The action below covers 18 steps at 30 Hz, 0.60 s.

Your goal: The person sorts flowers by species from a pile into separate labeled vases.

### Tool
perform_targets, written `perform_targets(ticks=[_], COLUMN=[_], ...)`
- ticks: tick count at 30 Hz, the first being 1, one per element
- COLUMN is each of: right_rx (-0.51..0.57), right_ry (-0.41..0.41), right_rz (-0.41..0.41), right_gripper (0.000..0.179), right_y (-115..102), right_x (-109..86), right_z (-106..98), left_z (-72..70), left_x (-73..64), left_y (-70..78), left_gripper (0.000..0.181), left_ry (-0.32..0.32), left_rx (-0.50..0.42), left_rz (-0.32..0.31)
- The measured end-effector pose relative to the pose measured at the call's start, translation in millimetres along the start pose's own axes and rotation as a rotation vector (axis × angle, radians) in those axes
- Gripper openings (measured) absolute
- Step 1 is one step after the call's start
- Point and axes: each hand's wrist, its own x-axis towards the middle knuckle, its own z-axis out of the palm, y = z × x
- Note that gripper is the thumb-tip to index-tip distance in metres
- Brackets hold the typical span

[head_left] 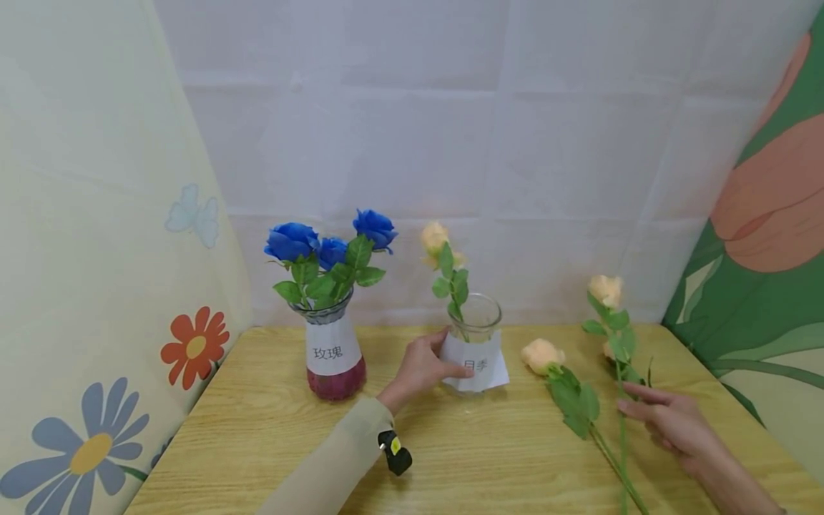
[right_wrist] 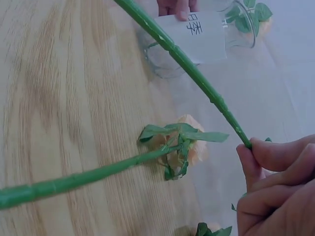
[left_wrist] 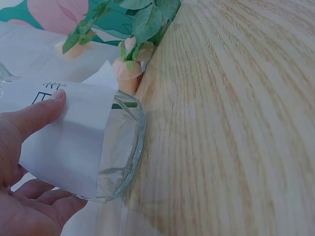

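My left hand (head_left: 421,366) grips a clear glass vase (left_wrist: 129,152) from its left side, thumb across the white paper label (head_left: 486,372). One stem with peach blooms (head_left: 435,236) stands in this vase, leaning left. On the right, my right hand (head_left: 672,420) pinches the green stem (right_wrist: 197,76) of another peach rose (head_left: 606,290) between thumb and fingertips, its bloom pointing up and away. A peach rose (head_left: 543,355) with broad leaves lies on the table between the vase and my right hand. Part of a further peach bloom (head_left: 609,349) shows behind the held stem.
Left of my left hand stands a second glass vase (head_left: 337,385) with reddish contents, a white label and several blue roses (head_left: 291,242). The wooden table (head_left: 476,458) ends at a white cloth backdrop (head_left: 399,143). Printed floral panels flank both sides.
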Motion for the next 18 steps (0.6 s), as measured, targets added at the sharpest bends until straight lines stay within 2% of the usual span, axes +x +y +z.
perform_targets(ticks=[18], right_rx=[0.096], right_ry=[0.035], right_rz=[0.002], right_gripper=[0.073], right_y=[-12.7], right_x=[-6.2], right_z=[35.9], left_z=[-0.4], left_x=[0.5], left_y=[-0.6], left_gripper=[0.092], left_ry=[-0.001], left_rx=[-0.001], left_rz=[0.009])
